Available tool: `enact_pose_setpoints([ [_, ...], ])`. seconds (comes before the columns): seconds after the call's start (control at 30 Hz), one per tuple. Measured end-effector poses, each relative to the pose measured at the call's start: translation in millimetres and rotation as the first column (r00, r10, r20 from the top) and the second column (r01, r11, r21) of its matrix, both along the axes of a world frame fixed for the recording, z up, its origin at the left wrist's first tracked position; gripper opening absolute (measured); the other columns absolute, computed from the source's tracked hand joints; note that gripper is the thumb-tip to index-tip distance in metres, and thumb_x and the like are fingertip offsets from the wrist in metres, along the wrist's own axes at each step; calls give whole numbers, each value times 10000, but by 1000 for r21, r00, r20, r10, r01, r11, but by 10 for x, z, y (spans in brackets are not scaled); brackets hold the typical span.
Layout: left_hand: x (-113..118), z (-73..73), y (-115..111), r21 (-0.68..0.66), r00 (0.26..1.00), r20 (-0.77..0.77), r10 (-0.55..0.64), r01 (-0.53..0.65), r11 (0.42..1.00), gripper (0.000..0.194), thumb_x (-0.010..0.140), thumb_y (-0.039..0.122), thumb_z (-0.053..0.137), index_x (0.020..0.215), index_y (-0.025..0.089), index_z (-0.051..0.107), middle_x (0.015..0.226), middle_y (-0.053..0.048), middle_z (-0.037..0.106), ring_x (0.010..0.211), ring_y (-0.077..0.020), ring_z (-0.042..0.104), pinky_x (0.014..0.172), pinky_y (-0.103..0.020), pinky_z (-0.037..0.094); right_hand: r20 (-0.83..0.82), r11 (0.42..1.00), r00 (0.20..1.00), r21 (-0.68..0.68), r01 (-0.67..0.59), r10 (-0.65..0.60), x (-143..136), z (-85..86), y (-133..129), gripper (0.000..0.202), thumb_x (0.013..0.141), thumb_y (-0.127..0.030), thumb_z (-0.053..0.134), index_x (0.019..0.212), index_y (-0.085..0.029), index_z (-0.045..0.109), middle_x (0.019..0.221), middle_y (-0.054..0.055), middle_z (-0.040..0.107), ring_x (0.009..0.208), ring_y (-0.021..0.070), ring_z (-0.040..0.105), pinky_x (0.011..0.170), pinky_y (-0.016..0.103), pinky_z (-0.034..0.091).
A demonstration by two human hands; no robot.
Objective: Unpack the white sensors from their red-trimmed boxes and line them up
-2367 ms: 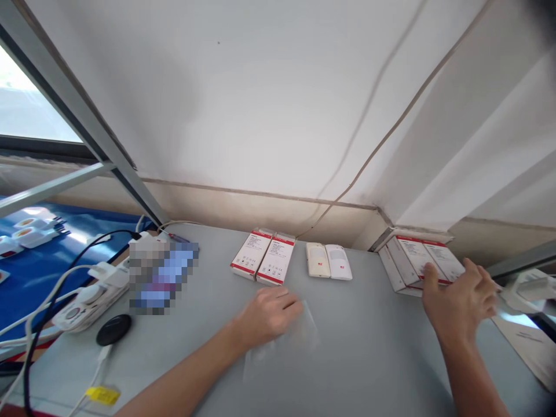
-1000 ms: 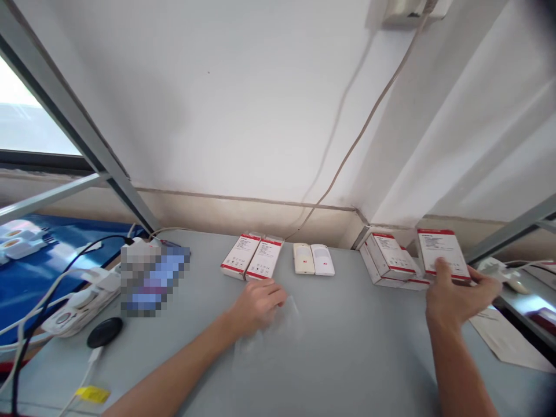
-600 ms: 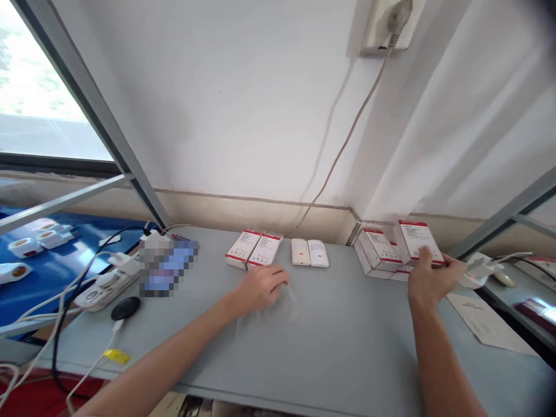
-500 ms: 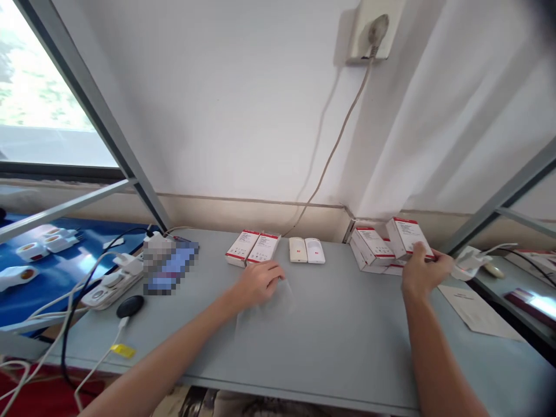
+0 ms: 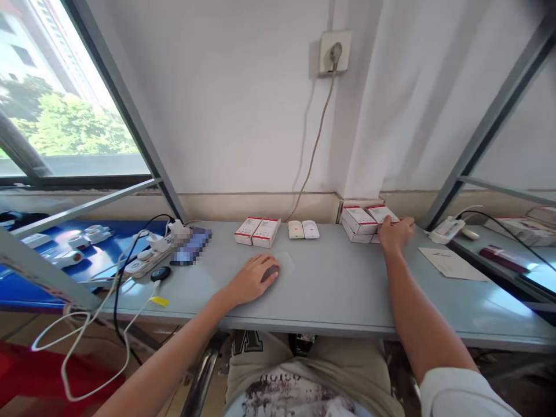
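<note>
My left hand rests low over the grey table with its fingers curled. A clear plastic film shows at its fingertips, and a dark patch between thumb and fingers is hard to make out. My right hand grips the right side of a white box with a red edge, which sits level with the top of a neighbouring stacked box. Two similar boxes lie side by side ahead of my left hand. Right of them are a cream device and a white device.
On the left are a power strip with plugs, a blurred-out phone, a black round device and loose cables. A paper sheet and a white adapter lie at the right. Metal frame posts flank the table.
The box in my right hand has gone from raised and tilted to down among the stacked boxes. My left hand is nearer the table's front edge. The view has shifted and shows more of my lap.
</note>
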State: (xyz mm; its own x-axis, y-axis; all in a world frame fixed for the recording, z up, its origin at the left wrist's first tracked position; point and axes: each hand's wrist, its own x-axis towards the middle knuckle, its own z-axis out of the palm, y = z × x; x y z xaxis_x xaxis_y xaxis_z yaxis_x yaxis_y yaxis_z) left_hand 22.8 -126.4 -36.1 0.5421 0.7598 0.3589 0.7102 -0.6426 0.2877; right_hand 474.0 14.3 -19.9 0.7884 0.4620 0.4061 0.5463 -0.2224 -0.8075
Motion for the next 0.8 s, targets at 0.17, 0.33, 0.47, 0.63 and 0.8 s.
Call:
enact_pose_setpoints([
  [0.17,28,56,86,-20,999,-47,0,-1,1000,275,1094,367,502,1202,211,700,1243,-91,700,1192,-270,640,1102,-458,484,-39,996,999,-86,9,-12,-26,64,-91,320,994,-313,520,1225,-111,611,1323,266,657,1282,384,611,1116,555,448],
  [0.33,201,271,488,-113,995,-89,-36,26,993,267,1038,414,541,969,209,698,997,-77,725,910,-250,675,830,-357,501,12,995,999,-94,37,-36,-25,67,-85,398,1014,-353,505,1296,-92,611,1360,283,647,1284,402,601,1095,565,447],
  [0.47,359,332,804,-157,998,-52,-33,24,987,296,1037,388,517,856,213,672,838,-57,706,733,-218,621,698,-326,411,318,998,947,-63,-27,46,-166,66,-60,477,1057,-446,482,1367,-106,606,1403,275,634,1347,426,543,1122,587,394],
  [0.63,441,217,901,-21,992,120,-44,47,999,333,1063,405,488,867,211,674,783,-42,682,724,-206,583,685,-322,375,575,931,734,-262,-252,361,-472,-24,-3,573,1032,-541,558,1431,-130,580,1426,240,646,1358,390,539,1212,576,288],
  [0.8,424,128,820,106,970,242,-32,6,994,326,1085,408,474,918,209,671,771,-6,659,691,-163,532,685,-305,361,600,918,701,-321,-232,387,-563,-79,-21,523,982,-360,567,1432,-92,582,1587,268,518,1388,408,488,1189,592,302],
])
